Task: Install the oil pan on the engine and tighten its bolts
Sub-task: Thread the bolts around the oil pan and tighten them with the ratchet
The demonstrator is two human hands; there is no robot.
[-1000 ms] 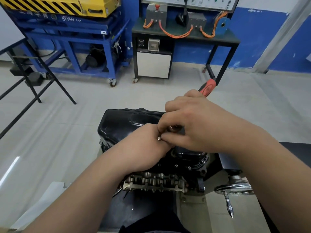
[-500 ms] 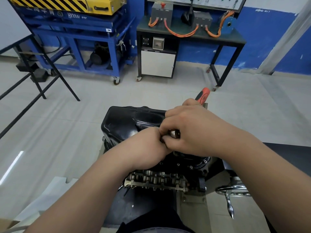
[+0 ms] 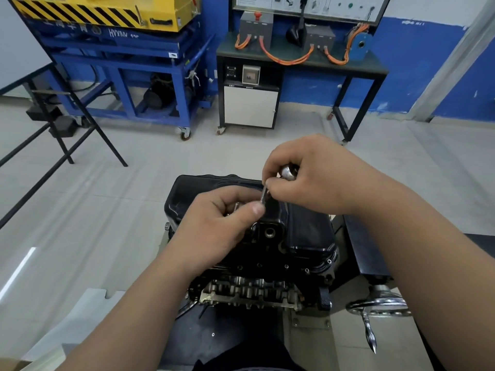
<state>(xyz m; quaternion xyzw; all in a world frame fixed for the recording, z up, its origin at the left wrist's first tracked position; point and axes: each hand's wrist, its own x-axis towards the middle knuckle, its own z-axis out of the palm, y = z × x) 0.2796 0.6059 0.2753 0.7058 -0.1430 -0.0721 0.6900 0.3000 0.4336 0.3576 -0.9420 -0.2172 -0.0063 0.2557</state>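
Black oil pan point(image 3: 302, 231) seated on the engine point(image 3: 251, 289), both hands above it, left hand point(image 3: 214, 226) loosely curled around bolts, right hand point(image 3: 308, 175) pinching a bolt point(image 3: 263, 196) while gripping a chrome tool head point(image 3: 288, 172).

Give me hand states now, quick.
Left hand: closed, pinching bolts.
Right hand: closed on a bolt and a ratchet head.

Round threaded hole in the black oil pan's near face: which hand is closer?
Left. The left hand sits just beside the round threaded hole, thumb close above it. The right hand is higher and farther back, pinching a thin threaded bolt.
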